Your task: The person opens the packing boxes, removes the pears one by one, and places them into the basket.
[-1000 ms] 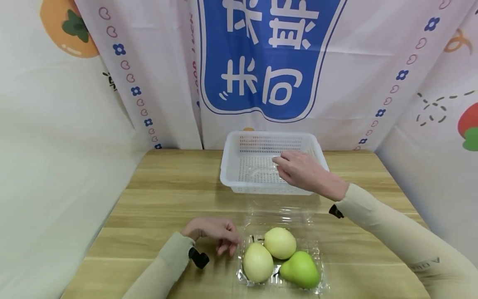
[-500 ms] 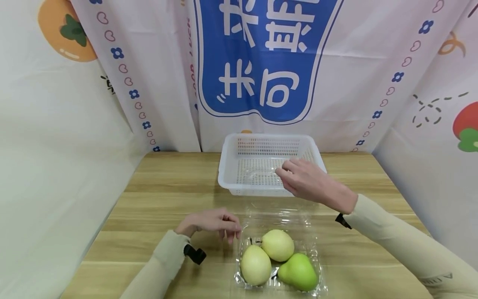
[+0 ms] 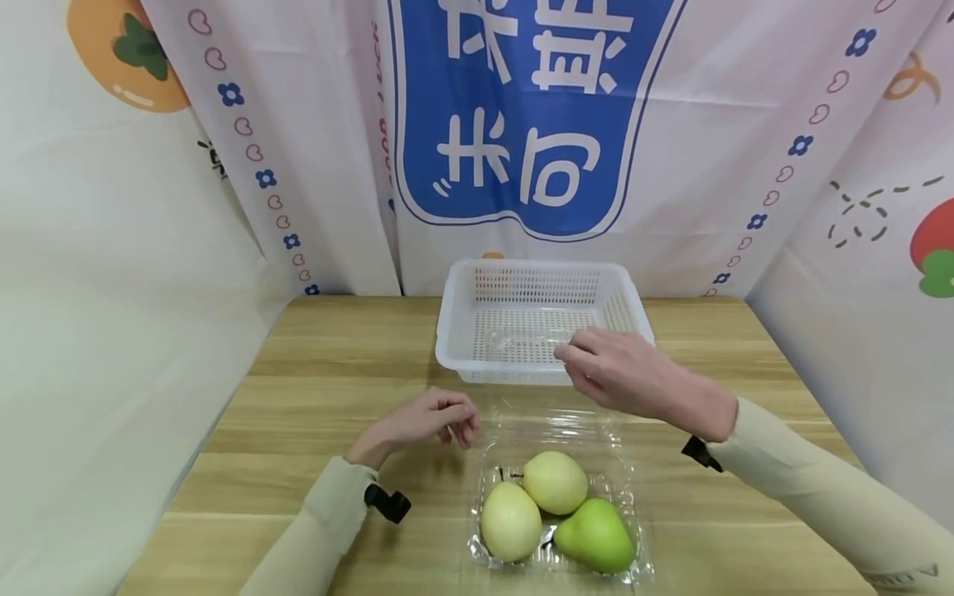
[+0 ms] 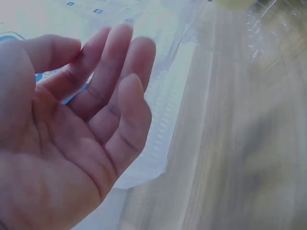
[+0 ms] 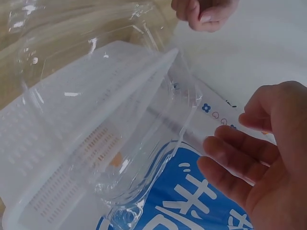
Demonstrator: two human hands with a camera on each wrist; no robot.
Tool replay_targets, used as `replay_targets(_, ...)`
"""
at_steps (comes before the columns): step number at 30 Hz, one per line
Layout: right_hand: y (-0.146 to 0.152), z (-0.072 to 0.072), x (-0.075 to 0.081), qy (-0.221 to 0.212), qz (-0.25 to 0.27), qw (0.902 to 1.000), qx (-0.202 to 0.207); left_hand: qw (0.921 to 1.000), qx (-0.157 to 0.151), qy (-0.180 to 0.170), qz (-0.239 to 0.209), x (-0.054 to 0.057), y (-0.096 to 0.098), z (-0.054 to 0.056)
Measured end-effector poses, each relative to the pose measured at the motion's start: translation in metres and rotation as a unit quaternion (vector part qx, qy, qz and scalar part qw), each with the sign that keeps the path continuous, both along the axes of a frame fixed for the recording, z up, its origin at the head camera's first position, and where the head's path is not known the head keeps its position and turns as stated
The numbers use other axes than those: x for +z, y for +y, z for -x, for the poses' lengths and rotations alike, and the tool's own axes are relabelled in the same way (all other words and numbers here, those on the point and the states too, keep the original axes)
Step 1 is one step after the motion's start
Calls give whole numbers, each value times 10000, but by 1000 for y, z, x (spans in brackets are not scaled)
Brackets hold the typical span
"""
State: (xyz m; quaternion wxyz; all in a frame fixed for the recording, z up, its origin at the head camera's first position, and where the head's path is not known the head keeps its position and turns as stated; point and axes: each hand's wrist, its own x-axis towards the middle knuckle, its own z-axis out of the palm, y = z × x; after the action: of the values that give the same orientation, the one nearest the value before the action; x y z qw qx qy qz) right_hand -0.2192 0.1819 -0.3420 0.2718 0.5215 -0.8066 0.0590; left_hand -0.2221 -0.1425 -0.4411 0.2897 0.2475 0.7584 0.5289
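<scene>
A clear plastic clamshell box (image 3: 551,571) stands on the wooden table with its lid (image 5: 120,177) raised toward the basket. Two pale yellow pears (image 3: 511,521) and one green pear (image 3: 598,536) lie in its base. My right hand (image 3: 622,372) hovers above the basket's front right side, beside the lid; its fingers curl loosely with nothing between them in the right wrist view. Left of the box is my left hand (image 3: 425,420), close to the lid's lower side. Its palm (image 4: 62,148) is bare in the left wrist view, fingers gently bent.
Behind the box, a white perforated plastic basket (image 3: 450,360) stands against the back cloth (image 3: 335,207). Printed cloth also hangs on both sides of the wooden table (image 3: 313,430).
My right hand has drawn back toward me and slightly right, away from the lid's top. The left hand has moved forward along the box's left side. The pears stay in place.
</scene>
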Motion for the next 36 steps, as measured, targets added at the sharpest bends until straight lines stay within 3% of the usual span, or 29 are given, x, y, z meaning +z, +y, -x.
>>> replay_targets(5,-4,-9,-3,-52,15,9999,118,9988,474,99,-23,-4,1,1)
replay_targets(10,-8,-21,-9,-220,-126,9993,287,9899,1370,291,-205,-6,-4,6)
replay_targets(15,-15,-34,-14,-551,-394,9968,426,9671,2397,279,-799,1,-10,15)
replay_targets(19,-22,-41,-19,-785,-636,9936,508,9504,2912,404,-1017,6,-13,22)
replay_targets(25,-32,-50,-27,-1416,-1055,9831,479,9267,3502,327,-1321,12,-18,31)
replay_targets(30,-37,-58,-31,-1940,-1466,9697,238,9083,3914,520,-1383,18,-21,39)
replay_targets(36,-42,-67,-39,-2171,-1791,9596,-39,8892,4297,774,-1365,18,-18,50)
